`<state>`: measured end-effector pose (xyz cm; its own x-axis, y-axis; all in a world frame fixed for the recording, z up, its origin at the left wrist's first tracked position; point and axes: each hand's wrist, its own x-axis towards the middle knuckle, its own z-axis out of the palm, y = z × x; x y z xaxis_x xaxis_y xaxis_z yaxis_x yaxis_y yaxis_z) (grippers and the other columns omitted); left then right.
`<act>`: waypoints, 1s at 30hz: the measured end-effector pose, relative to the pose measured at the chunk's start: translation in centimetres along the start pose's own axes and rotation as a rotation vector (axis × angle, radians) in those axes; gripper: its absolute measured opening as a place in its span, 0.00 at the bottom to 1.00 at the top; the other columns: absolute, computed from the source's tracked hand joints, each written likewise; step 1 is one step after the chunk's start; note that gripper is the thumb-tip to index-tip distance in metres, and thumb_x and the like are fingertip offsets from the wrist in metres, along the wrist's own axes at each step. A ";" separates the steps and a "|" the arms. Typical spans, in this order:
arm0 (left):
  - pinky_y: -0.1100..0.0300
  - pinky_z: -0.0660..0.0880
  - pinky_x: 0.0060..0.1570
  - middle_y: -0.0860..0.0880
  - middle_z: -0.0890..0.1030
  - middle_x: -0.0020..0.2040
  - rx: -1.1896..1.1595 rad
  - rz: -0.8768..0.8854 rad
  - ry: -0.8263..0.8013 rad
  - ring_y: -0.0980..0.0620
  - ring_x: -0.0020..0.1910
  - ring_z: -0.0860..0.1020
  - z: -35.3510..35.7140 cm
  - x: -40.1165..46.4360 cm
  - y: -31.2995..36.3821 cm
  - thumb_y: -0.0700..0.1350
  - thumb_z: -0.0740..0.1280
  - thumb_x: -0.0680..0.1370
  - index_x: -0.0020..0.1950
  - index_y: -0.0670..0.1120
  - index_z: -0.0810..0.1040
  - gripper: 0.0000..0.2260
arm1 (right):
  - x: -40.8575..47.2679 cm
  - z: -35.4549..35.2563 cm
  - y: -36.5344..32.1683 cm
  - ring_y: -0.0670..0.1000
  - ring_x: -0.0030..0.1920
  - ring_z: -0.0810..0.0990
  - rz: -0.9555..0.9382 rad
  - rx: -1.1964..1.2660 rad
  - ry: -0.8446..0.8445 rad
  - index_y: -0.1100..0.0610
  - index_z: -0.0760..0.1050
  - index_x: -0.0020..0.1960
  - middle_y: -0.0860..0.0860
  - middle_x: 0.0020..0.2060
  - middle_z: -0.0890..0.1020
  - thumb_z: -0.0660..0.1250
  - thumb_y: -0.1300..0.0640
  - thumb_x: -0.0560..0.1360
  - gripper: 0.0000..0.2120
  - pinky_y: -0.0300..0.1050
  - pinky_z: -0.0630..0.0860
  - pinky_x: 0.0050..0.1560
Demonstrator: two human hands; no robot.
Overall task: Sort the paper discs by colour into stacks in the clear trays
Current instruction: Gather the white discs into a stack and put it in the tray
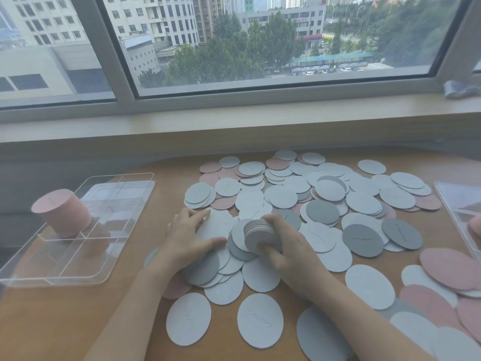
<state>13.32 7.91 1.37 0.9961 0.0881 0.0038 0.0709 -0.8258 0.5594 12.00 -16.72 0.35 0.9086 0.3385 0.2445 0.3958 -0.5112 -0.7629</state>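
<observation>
Right hand (pixel 283 246) curled around a stack of pale discs (pixel 261 234); left hand (pixel 188 237), fingers spread flat, just beside it on a loose pale disc (pixel 217 225). Best slid free, squared onto stack. Tray (pixel 122 220) far left.

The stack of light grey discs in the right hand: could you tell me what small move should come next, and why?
Probably pick up the light grey disc under the left hand and add it to the stack of light grey discs that the right hand grips. It matches in colour, the left fingers already rest on it, and many discs remain loose on the table.
</observation>
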 end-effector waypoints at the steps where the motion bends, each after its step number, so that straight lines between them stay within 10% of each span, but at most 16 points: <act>1: 0.55 0.63 0.65 0.58 0.69 0.54 -0.029 -0.020 -0.015 0.54 0.57 0.67 0.0 0.0 0.2 0.74 0.66 0.56 0.70 0.59 0.72 0.44 | 0.0 0.0 0.0 0.44 0.50 0.75 0.002 0.001 0.001 0.45 0.68 0.62 0.41 0.51 0.78 0.68 0.56 0.77 0.17 0.39 0.70 0.50; 9: 0.51 0.77 0.53 0.52 0.78 0.54 -0.372 -0.047 0.014 0.52 0.55 0.77 -0.3 -0.6 0.1 0.53 0.80 0.67 0.53 0.53 0.72 0.22 | 0.0 -0.1 -0.2 0.44 0.52 0.76 0.021 0.014 0.006 0.45 0.68 0.63 0.41 0.52 0.79 0.69 0.57 0.77 0.18 0.39 0.72 0.53; 18: 0.73 0.71 0.43 0.59 0.81 0.44 -0.730 0.050 0.132 0.64 0.44 0.77 -0.8 -2.5 2.1 0.35 0.60 0.83 0.56 0.50 0.75 0.11 | 0.0 -0.5 -0.4 0.40 0.54 0.78 0.047 0.175 0.038 0.42 0.70 0.64 0.37 0.52 0.80 0.70 0.60 0.76 0.22 0.31 0.71 0.51; 24: 0.64 0.69 0.54 0.56 0.80 0.53 -0.623 0.284 -0.116 0.58 0.54 0.76 1.2 -3.3 3.3 0.53 0.58 0.82 0.60 0.54 0.76 0.11 | 0.1 -0.1 -0.6 0.39 0.65 0.70 -0.048 0.118 -0.047 0.45 0.66 0.74 0.41 0.64 0.72 0.70 0.63 0.76 0.30 0.28 0.64 0.62; 30: 0.60 0.69 0.64 0.60 0.73 0.62 -0.500 0.360 -0.151 0.57 0.67 0.71 2.5 -3.1 3.6 0.76 0.48 0.74 0.71 0.56 0.71 0.35 | 0.1 -0.3 -0.5 0.41 0.55 0.77 -0.006 0.133 -0.051 0.44 0.68 0.72 0.40 0.56 0.80 0.72 0.60 0.75 0.30 0.31 0.71 0.54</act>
<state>10.63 3.28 1.31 0.9520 -0.2561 0.1676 -0.2668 -0.4258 0.8646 11.95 -16.68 0.91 0.8971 0.3827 0.2209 0.3768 -0.4011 -0.8350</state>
